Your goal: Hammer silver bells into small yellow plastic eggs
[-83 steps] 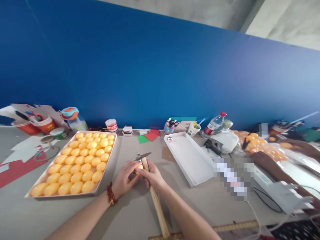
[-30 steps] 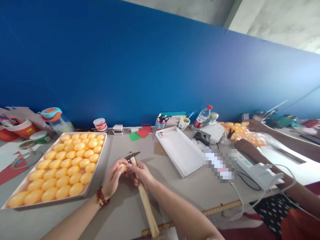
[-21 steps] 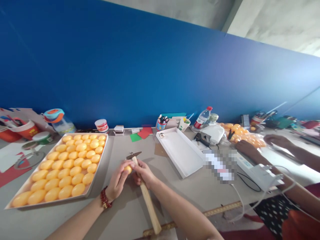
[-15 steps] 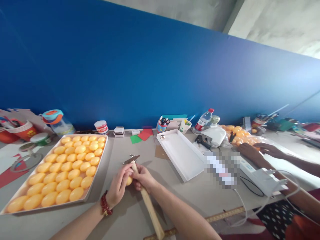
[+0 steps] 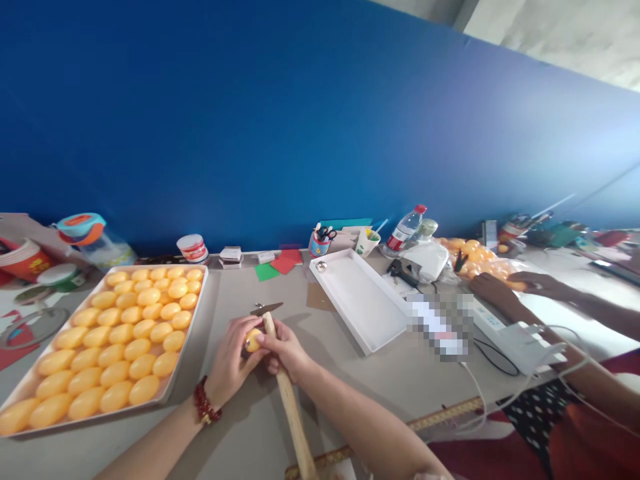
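Observation:
My left hand (image 5: 233, 353) curls around an orange-yellow ping-pong ball (image 5: 253, 341), which shows a small dark, shiny spot at its left side. My right hand (image 5: 289, 355) is closed around the long wooden handle of a hammer (image 5: 290, 400), and its thumb presses on the ball. The handle slants down to the table's front edge. Beyond the fingers, at the far end of the handle, is a narrow dark pointed head. Small shiny bits lie beside it. To the left, a shallow white tray (image 5: 186, 347) holds rows of similar balls (image 5: 113, 360).
A second white tray (image 5: 357, 300) holds a small shiny object in its far corner. Red and green paper (image 5: 287, 261), a pen cup (image 5: 320, 243) and a bottle (image 5: 404, 230) line the back. At right, a co-worker's hands (image 5: 505, 287) touch a bag of balls near a power strip (image 5: 493, 327).
The ball between my hands shows more now, with my right thumb on it. The hammer handle has swung slightly more upright. My view has shifted a little.

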`<state>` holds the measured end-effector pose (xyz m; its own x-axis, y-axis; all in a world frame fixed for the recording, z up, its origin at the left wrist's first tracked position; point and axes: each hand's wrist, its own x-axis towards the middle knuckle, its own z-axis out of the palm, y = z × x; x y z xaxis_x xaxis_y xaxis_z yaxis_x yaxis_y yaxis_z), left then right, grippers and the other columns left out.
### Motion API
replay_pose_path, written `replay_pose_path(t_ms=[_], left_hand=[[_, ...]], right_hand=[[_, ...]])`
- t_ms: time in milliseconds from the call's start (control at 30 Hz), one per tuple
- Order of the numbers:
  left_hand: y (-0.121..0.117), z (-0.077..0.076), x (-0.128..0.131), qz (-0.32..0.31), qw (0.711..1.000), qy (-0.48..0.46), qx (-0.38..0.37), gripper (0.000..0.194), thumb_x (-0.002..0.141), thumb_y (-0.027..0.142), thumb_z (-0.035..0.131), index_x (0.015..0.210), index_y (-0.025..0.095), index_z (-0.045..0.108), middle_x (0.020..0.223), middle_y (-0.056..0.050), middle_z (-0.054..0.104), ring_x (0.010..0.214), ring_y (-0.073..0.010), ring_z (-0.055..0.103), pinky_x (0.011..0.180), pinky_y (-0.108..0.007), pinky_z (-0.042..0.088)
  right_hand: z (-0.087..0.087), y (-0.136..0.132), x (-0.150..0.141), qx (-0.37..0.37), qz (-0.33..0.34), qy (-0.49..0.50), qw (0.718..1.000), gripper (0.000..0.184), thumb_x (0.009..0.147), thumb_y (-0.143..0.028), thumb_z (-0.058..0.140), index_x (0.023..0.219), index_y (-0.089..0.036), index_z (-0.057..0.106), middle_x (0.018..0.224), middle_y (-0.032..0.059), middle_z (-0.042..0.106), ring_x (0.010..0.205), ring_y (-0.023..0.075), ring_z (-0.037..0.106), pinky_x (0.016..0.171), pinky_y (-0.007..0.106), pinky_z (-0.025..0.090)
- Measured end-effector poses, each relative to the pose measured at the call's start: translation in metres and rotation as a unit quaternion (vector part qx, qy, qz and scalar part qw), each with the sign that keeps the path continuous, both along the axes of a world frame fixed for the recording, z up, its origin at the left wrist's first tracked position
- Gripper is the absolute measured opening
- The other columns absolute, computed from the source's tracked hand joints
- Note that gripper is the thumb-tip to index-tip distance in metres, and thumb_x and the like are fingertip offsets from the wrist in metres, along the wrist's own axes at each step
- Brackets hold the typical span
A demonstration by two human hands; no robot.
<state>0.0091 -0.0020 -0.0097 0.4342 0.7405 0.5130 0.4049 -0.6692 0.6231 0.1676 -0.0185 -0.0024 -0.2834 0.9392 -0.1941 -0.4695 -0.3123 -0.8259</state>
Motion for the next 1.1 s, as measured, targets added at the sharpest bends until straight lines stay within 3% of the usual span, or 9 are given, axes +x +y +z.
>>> replay_pose_path(t_ms=[367,733,933,1100], left_hand=[[-0.005,-0.003,0.001,-0.050,0.996,-0.064,-0.041,0.030,0.093,0.024,0.052,0.122,0.021,0.046,0.117,-0.012,0.058,0.118,-0.0263,0.054,0.103,-0.044,0.045],[-0.006,-0.005,-0.002,-0.103,0.988,-0.102,-0.056,0.031,0.095,0.026,0.049,0.125,0.023,0.042,0.119,-0.012,0.053,0.123,-0.0274,0.049,0.105,-0.047,0.043],[-0.006,-0.005,-0.003,-0.094,0.986,-0.112,-0.082,0.037,0.093,0.030,0.054,0.128,0.022,0.043,0.126,-0.014,0.054,0.123,-0.0288,0.051,0.103,-0.045,0.044],[-0.006,-0.004,-0.003,-0.059,0.982,-0.135,-0.122,0.045,0.090,0.031,0.061,0.130,0.022,0.044,0.124,-0.012,0.057,0.115,-0.0256,0.057,0.097,-0.037,0.048]], right_hand=[[0.009,-0.002,0.004,0.020,0.017,-0.015,1.000,0.064,0.068,-0.051,0.081,0.114,-0.017,0.054,0.055,-0.0093,0.053,0.032,0.0029,0.034,0.029,0.015,0.032],[0.015,-0.004,0.009,0.016,0.044,0.003,0.999,0.054,0.073,-0.045,0.079,0.115,-0.018,0.057,0.059,-0.0085,0.051,0.033,0.0017,0.028,0.029,0.015,0.028],[0.006,-0.002,0.008,0.007,0.049,0.049,0.998,0.048,0.076,-0.041,0.078,0.112,-0.018,0.055,0.057,-0.0094,0.052,0.032,0.0008,0.026,0.028,0.014,0.028],[-0.001,-0.001,0.006,-0.027,0.049,0.087,0.995,0.038,0.078,-0.041,0.078,0.098,-0.019,0.054,0.054,-0.0098,0.051,0.031,0.0000,0.022,0.027,0.012,0.024]])
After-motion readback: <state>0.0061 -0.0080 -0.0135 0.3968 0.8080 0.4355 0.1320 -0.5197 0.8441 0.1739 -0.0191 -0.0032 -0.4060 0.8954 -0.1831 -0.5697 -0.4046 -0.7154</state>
